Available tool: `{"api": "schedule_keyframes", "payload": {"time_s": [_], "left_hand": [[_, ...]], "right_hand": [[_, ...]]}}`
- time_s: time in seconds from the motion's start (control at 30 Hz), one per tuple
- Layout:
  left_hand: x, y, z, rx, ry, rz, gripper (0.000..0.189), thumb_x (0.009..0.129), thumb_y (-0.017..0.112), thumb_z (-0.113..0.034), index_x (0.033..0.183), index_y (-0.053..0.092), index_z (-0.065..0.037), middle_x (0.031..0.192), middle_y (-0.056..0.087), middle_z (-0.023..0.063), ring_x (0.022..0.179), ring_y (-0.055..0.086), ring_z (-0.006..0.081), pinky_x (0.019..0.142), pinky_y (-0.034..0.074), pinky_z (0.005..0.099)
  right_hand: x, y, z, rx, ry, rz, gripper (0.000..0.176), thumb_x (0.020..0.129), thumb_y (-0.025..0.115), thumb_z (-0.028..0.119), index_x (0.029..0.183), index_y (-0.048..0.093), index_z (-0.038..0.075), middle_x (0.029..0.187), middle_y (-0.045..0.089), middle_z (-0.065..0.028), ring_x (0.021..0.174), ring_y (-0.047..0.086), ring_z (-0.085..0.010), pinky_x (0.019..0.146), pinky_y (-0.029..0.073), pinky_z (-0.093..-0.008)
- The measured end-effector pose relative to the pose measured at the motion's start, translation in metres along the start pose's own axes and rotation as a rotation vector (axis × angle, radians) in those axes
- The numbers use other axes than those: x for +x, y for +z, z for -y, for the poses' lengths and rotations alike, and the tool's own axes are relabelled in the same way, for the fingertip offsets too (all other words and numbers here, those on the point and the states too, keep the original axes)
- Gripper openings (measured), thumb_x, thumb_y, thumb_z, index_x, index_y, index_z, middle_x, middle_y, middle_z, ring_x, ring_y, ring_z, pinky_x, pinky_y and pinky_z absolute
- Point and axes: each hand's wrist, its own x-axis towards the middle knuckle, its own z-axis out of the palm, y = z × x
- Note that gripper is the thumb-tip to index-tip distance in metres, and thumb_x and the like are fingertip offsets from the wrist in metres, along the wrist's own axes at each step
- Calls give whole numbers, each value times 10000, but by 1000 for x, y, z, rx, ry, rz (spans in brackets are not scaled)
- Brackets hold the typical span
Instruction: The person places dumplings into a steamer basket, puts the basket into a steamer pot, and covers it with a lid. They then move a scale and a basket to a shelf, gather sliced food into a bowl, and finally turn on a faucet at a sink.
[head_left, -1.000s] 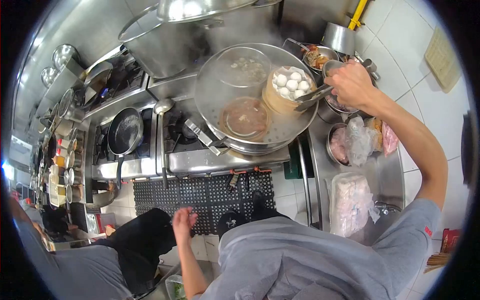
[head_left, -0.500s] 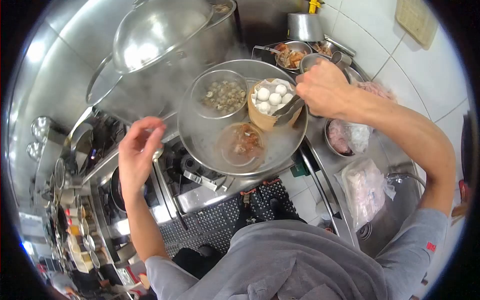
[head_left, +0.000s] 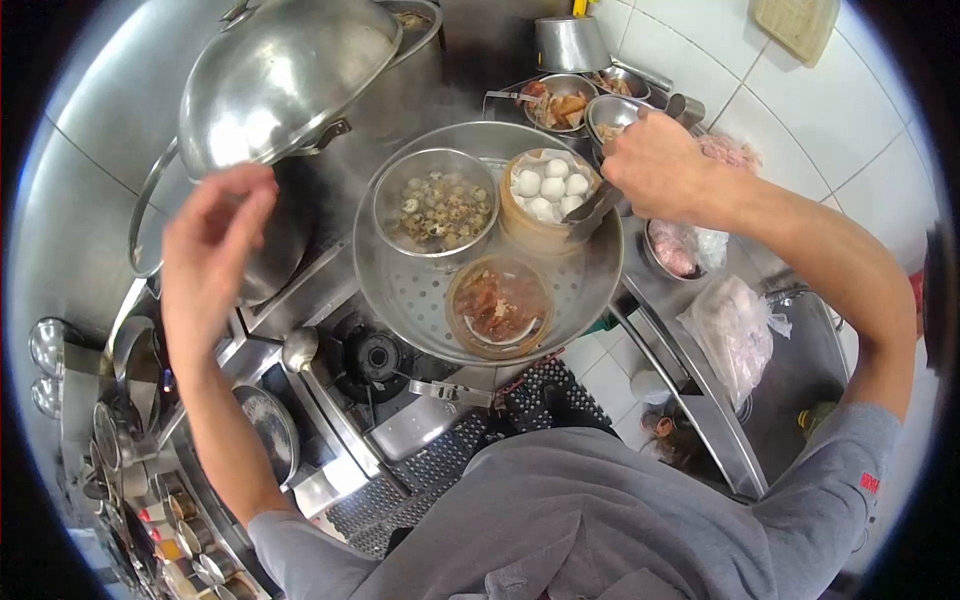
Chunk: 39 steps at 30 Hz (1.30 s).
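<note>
My right hand [head_left: 655, 165] is closed around dark metal tongs [head_left: 598, 203], whose end reaches the rim of a round bamboo steamer [head_left: 548, 236]. White round buns [head_left: 554, 188] sit on paper inside it. The steamer stands in a wide perforated metal pan [head_left: 400, 300]. Beside it are a metal bowl of speckled quail eggs [head_left: 440, 212] and a dish of reddish-brown meat [head_left: 495, 305]. My left hand [head_left: 210, 235] hangs in the air, fingers bent and thumb apart, holding nothing visible. It is just below the big domed lid [head_left: 280, 80].
A gas burner [head_left: 376, 360] lies left of the pan, with a ladle [head_left: 300, 350] near it. Bowls of cooked meat [head_left: 562, 103] stand behind. At right are a bowl of raw meat [head_left: 672, 248], a plastic bag [head_left: 735, 325] and a sink [head_left: 800, 370].
My left hand has moved left and up toward the lid. The steam over the pan has thinned, so the eggs and meat show more clearly. My right hand keeps hold of the tongs.
</note>
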Motion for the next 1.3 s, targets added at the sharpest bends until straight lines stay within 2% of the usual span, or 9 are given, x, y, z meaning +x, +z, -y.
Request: {"api": "schedule_keyframes", "payload": {"time_s": [0.2,0.37,0.53,0.67,0.8,1.0,1.1,1.23,1.3], "left_hand": [[148,-39,28,711,355,-180,321,901,565,-306,1068,635,-40,992,657,164,873,627,304,780,477,360],[272,-62,86,831,292,-235,497,913,492,-453,1129,620,-24,1086,612,247,1040,583,393,885,455,424],[341,-71,121,1014,117,-71,709,871,443,-598,1120,600,47,1025,622,273,1004,583,430,872,452,441],[395,-109,170,1143,362,103,667,856,494,-575,711,647,58,758,612,285,708,587,434,682,428,481],[397,-111,167,863,45,117,719,824,541,-613,935,633,91,789,627,178,751,588,253,740,445,351],[288,-47,57,677,41,110,664,837,566,-576,946,606,78,828,600,104,786,539,181,764,426,284],[245,-18,25,604,135,77,650,833,575,-575,917,595,69,814,594,104,765,532,172,734,431,286],[178,28,-50,674,67,42,698,815,573,-605,978,579,74,847,611,136,797,565,201,751,444,305],[148,48,-79,689,29,12,709,815,567,-609,1003,571,76,867,616,145,817,571,207,767,446,306]], "right_hand": [[-16,-7,22,13,57,162,126,652,644,140,757,676,79,890,652,-53,797,637,-217,820,432,-364],[-101,-18,29,97,301,-291,239,680,671,150,908,654,80,870,612,-77,842,599,-225,830,417,-368],[-233,23,95,1016,867,-144,635,675,764,337,1193,568,25,932,620,-147,840,606,-311,744,470,-394],[-299,130,242,1970,1440,45,563,783,729,248,1244,533,-9,974,645,-97,735,572,-131,645,484,-275],[-278,233,358,2521,1807,-177,438,877,601,404,1024,578,-8,811,626,-105,592,564,-163,506,481,-286],[-238,442,358,3019,1662,-82,595,856,516,591,956,527,5,729,590,-146,587,612,-263,462,499,-387],[-215,464,312,2723,2146,-93,774,790,523,681,1214,446,37,996,578,-233,777,663,-323,564,540,-420],[-229,496,304,1960,1626,257,755,832,566,584,1388,352,119,1112,556,-150,718,659,-269,541,524,-382],[-236,574,340,1583,952,-58,522,894,570,378,1329,433,125,1034,621,-93,626,655,-178,414,475,-280]]}}
